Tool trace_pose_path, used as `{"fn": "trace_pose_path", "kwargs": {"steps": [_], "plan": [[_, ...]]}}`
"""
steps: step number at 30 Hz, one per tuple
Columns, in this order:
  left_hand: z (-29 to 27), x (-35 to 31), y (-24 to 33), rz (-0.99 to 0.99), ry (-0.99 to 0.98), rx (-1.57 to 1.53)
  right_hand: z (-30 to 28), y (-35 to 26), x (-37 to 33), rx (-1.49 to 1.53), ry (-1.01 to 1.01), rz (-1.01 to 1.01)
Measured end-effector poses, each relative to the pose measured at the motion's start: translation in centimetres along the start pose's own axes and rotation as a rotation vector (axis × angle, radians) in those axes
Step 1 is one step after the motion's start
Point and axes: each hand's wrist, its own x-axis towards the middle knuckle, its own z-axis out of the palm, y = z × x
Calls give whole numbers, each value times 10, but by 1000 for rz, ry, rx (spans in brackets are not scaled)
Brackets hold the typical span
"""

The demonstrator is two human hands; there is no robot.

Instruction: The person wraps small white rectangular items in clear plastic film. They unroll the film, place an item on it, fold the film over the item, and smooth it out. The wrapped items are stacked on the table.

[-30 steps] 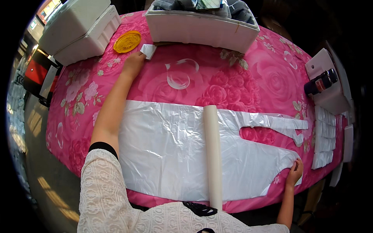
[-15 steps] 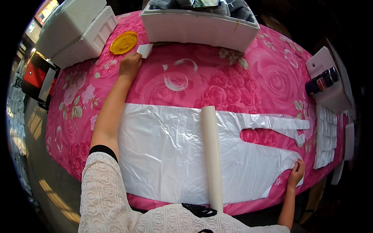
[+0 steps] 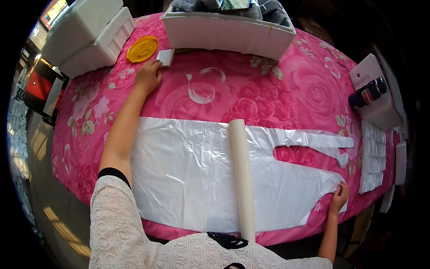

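At the far left of the table my left hand [image 3: 148, 77] reaches to a small white stack of cards [image 3: 165, 58], its bent fingertips closed at the near left edge. How much of the stack they grip is hard to see. Across the table lies a flat white plastic bag [image 3: 188, 175] with handle-like strips at its right end. A pale roll or tube [image 3: 242, 179] rests across the bag, front to back. My right hand [image 3: 339, 197] is at the bag's near right corner, fingers closed on its edge. A bit of white shows beneath that hand.
A yellow plastic lid or basket [image 3: 142, 49] sits beyond my left hand. White foam boxes [image 3: 96, 45] stand far left, and another foam box [image 3: 228, 33] full of dark things stands at the back. Folded white bags [image 3: 372, 157] and a dark bottle [image 3: 367, 93] are at right.
My left hand has drawn back slightly toward me, its fingers less curled over the white cards. My right hand and the bag look the same; the whole view has shifted a little.
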Motion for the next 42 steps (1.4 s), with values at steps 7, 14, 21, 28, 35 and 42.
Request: {"fn": "trace_pose_path", "kwargs": {"steps": [7, 14, 21, 28, 35, 42], "plan": [[-42, -31, 30, -10, -151, -105, 0, -1, 0, -64, 57, -88], [-94, -106, 184, 20, -271, -509, -2, -3, 3, -101, 128, -142], [-139, -191, 332, 104, -451, -731, -15, -29, 10, -242, 53, -227], [-143, -202, 379, 160, -519, -639, 17, -188, -78, 414, -443, -459], [-151, -216, 392, 207, -541, -599, 30, -153, -53, 37, -413, -459], [-154, -223, 407, 221, -514, -581, 12, 12, 1, -193, -154, -66]]}}
